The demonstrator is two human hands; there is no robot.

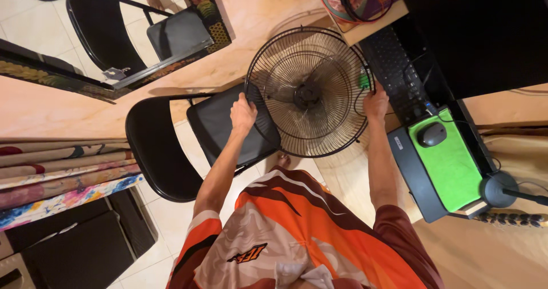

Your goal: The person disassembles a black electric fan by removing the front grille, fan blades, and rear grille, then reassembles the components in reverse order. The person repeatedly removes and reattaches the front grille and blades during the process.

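Two hands on the fan guard (308,92)
Left hand (243,113) and right hand (376,103) grip opposite rim edges, guard flat above the chair (171,146).

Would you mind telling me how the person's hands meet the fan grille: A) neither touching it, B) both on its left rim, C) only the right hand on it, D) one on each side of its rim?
D: the left hand grips the left rim of the fan grille and the right hand grips its right rim, above the black chair.
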